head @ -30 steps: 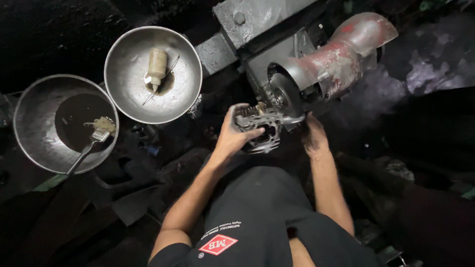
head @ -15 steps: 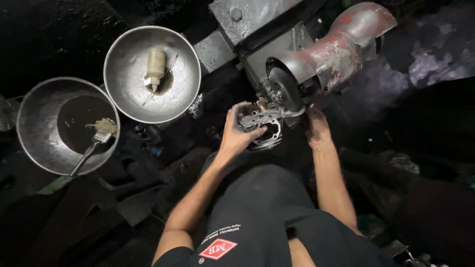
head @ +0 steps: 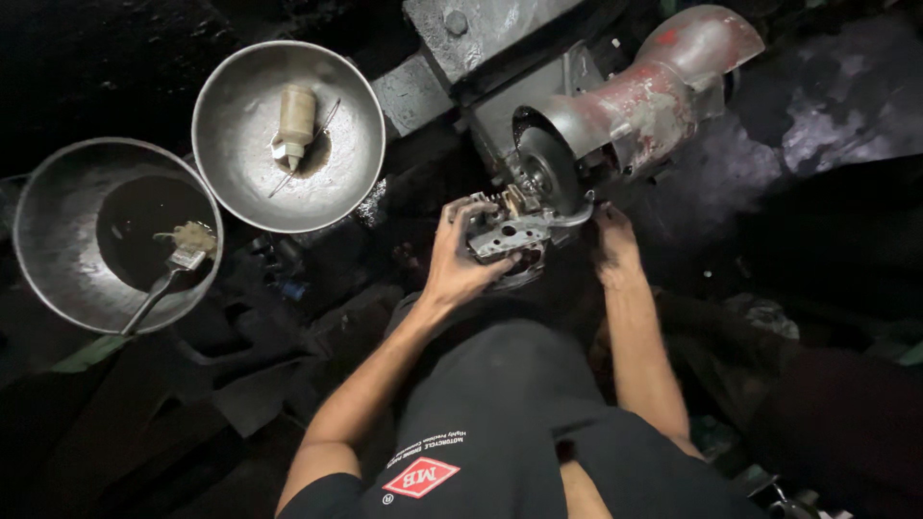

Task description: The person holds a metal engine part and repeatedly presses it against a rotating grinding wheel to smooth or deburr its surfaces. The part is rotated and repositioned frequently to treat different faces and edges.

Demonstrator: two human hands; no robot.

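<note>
Left hand [head: 460, 259] closed around grey metal casting [head: 505, 235], right hand [head: 613, 240] gripping its far right edge, pressed against grinding wheel [head: 548, 173]. Farther left, two steel bowls [head: 231, 125], one with bottle [head: 295, 120], one with brush [head: 178, 264].

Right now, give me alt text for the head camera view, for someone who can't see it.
Seen from above, a person's left hand and right hand hold a grey metal engine part against the grinding wheel of a worn red bench grinder. To the left sit two metal bowls, one holding a small bottle, the other dark liquid and a brush.
</note>
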